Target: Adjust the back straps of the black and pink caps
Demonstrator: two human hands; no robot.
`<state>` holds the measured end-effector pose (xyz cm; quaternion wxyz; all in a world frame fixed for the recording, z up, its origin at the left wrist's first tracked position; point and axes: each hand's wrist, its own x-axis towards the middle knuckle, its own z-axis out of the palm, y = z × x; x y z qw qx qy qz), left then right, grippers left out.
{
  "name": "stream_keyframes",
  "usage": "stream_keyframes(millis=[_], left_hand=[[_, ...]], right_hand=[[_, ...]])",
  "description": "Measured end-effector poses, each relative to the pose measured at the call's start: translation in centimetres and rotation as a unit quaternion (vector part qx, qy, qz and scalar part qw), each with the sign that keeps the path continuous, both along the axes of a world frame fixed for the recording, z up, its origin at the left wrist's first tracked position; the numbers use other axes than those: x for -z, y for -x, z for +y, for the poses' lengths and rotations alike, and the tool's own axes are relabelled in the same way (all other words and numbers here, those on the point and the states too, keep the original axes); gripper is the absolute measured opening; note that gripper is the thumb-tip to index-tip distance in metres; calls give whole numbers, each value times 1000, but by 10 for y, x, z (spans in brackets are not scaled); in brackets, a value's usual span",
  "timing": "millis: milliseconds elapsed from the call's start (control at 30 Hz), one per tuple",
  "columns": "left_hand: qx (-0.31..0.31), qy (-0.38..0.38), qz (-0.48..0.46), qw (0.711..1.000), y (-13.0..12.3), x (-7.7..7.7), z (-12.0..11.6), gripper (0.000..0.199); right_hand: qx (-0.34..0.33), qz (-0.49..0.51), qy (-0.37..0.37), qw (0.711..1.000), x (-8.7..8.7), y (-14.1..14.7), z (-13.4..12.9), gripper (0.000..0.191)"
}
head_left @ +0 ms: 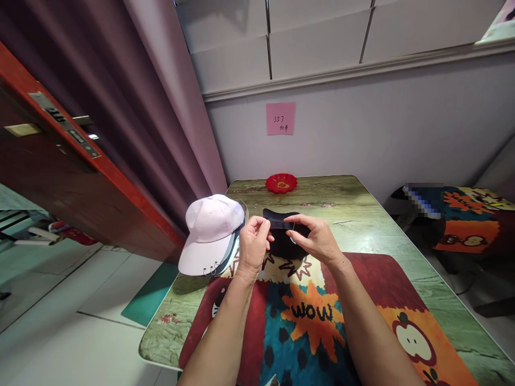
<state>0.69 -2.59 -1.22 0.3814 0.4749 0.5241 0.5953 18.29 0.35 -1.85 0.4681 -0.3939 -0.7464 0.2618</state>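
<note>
A black cap [286,249] is in front of me at the middle of the table, over the far edge of the patterned mat. My left hand [254,242] pinches one end of its dark strap between thumb and fingers. From the other side, my right hand [316,238] grips the strap, with its thumb and forefinger around it. Much of the cap lies behind my fingers. Just left of my left hand rests a stack of caps, topped by a pale pink cap [213,217] with metal rings on its brim.
The wooden-look table [362,228] carries a colourful mat [362,268] and, at its far edge, a red scalloped dish [281,183]. A pink note [280,119] is stuck on the wall behind. A door [92,161] and purple curtain [161,96] stand left; a stool [466,220] stands right.
</note>
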Motion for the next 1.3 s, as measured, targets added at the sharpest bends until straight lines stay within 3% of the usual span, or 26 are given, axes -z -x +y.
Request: stream_keyframes(millis=[200, 567, 633, 767, 867, 1033, 1133, 1233, 1300], left_hand=[[-13, -8, -24, 1000, 1, -2, 0, 26], [60, -31, -71, 995, -12, -22, -14, 31], [71, -20, -41, 996, -10, -22, -11, 29], [144, 15, 108, 984, -5, -18, -2, 22], [154, 30, 126, 979, -3, -18, 1, 23], [154, 62, 104, 981, -5, -21, -2, 21], [145, 64, 89, 983, -6, -22, -4, 19], [151, 65, 77, 983, -5, -19, -5, 20], [161, 67, 69, 982, -4, -16, -4, 22]], right_hand=[[-22, 14, 28, 999, 1, -2, 1, 28], [-74, 72, 71, 992, -3, 2, -4, 25], [-112, 90, 91, 985, -3, 1, -3, 24], [-161, 100, 127, 974, -7, 0, -4, 23], [-159, 109, 132, 972, -10, 0, -5, 22], [-122, 115, 127, 978, -6, 2, -4, 37], [-109, 126, 93, 982, -5, 2, -3, 40], [-83, 143, 41, 985, -6, -1, -1, 32], [-71, 180, 58, 979, -7, -2, -2, 25]])
